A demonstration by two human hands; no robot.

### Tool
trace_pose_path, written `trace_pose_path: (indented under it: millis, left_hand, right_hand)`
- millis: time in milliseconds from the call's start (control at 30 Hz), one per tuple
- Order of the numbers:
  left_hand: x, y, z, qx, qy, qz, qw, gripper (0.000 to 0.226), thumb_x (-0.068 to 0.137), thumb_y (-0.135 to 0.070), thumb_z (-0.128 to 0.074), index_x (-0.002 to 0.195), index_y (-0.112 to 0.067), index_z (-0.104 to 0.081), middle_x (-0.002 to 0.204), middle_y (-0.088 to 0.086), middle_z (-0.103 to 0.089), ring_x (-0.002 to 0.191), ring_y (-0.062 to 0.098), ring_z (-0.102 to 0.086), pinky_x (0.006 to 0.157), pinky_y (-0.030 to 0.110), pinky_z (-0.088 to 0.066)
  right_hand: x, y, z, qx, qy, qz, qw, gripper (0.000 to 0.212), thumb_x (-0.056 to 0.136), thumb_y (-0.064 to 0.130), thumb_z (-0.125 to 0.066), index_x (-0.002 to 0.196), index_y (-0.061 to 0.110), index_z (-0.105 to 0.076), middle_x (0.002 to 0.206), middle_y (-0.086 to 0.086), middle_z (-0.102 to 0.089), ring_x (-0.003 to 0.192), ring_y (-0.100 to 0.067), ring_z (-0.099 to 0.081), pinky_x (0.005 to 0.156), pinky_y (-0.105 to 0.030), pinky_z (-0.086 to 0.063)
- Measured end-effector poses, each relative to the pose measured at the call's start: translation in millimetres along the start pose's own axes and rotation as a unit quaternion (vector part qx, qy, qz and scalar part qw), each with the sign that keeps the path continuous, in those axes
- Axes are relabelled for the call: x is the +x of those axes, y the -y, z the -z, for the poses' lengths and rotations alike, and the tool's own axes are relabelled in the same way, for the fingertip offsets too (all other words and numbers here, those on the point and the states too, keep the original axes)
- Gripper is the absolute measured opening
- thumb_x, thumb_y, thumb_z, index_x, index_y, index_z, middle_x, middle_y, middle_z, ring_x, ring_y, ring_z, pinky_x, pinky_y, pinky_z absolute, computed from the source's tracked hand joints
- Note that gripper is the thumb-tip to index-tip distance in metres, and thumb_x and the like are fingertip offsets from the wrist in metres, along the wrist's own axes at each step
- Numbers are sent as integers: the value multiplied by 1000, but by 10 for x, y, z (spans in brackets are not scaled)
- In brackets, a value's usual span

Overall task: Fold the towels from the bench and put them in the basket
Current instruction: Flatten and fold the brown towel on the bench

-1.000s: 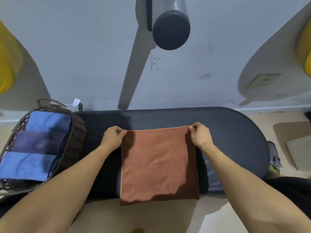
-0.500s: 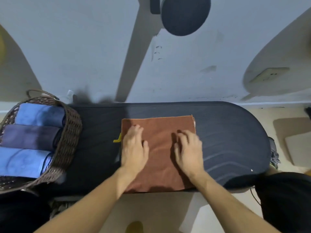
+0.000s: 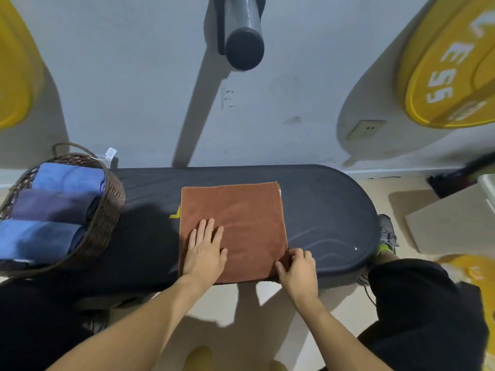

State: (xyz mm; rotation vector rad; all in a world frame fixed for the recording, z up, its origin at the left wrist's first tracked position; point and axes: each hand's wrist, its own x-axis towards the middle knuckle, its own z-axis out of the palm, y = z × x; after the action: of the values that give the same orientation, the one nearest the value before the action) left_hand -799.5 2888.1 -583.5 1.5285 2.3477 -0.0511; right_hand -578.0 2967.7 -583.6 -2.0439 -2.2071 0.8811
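1. The right hand pinches the brown towel's near right corner, thumb under the edge, probably to lift it for the next fold.
2. The left hand lies flat, fingers straight, pressing the towel's near left part, likely to stop it sliding.
3. The towel lies folded square on the dark bench, its near edge at the bench's front.
4. At the bench's left end a wicker basket holds three rolled blue towels.
5. Beyond is a grey wall, yellow discs at both sides.
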Motion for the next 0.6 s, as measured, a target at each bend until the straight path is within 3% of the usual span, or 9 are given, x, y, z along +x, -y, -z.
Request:
trace_pose_path:
  millis: [100, 167, 233, 300, 433, 533, 600]
  left_hand:
    - [-282, -135, -31, -48, -40, -18, 998, 38, 92, -35, -57, 126, -18, -59, 133, 9, -49, 124, 30, -44, 106, 40, -36]
    - [-463, -154, -88, -65, -62, 34, 995, 27, 86, -31, -67, 108, -16, -63, 111, 7, -54, 103, 29, -51, 91, 41, -44]
    - [-610, -91, -150, -108, -73, 117, 985, 28, 82, -27, -74, 103, -13, -62, 103, 10, -54, 96, 32, -51, 83, 43, -46]
    - [-699, 18, -196, -152, -56, 204, 966, 34, 85, -31, -72, 109, -11, -58, 109, 12, -53, 103, 32, -49, 86, 42, -42]
    - [-712, 177, -170, -201, -26, 323, 924, 50, 86, -39, -71, 122, -10, -50, 125, 16, -50, 116, 34, -47, 97, 46, -42]
    - [-707, 264, -160, -285, -26, 391, 875, 48, 86, -30, -74, 119, -6, -49, 125, 19, -49, 114, 39, -50, 94, 49, -43]
    - [-712, 331, -196, -307, -9, 415, 856, 34, 89, -28, -71, 109, -7, -54, 120, 18, -54, 108, 38, -54, 89, 46, -45]
  right_hand:
    - [-81, -90, 26, 103, 44, -67, 991, 25, 81, 34, -78, 90, 17, -64, 76, 9, -62, 77, -15, -63, 63, -24, -43]
    - [-104, -140, 21, 150, 41, -60, 986, 18, 81, 26, -80, 81, 17, -64, 69, 11, -65, 71, -14, -64, 55, -15, -39]
    - [-98, -161, 41, 192, 35, -49, 979, 14, 82, 18, -78, 75, 21, -66, 70, 13, -68, 70, -12, -66, 52, -7, -38]
    - [-72, -184, 86, 231, 34, -46, 971, 22, 86, 11, -71, 73, 28, -68, 74, 17, -70, 74, -6, -68, 58, -5, -41]
    - [-16, -225, 149, 274, 40, -33, 960, 22, 91, 1, -61, 91, 19, -75, 92, 5, -75, 95, -16, -69, 89, -31, -53]
    - [-9, -216, 180, 302, 36, -23, 952, 23, 91, -2, -58, 97, 16, -71, 91, 2, -73, 94, -18, -69, 93, -35, -54]
    - [-3, -227, 200, 310, 25, -27, 950, 21, 92, -1, -58, 95, 18, -67, 89, 0, -72, 91, -17, -69, 92, -34, -54]
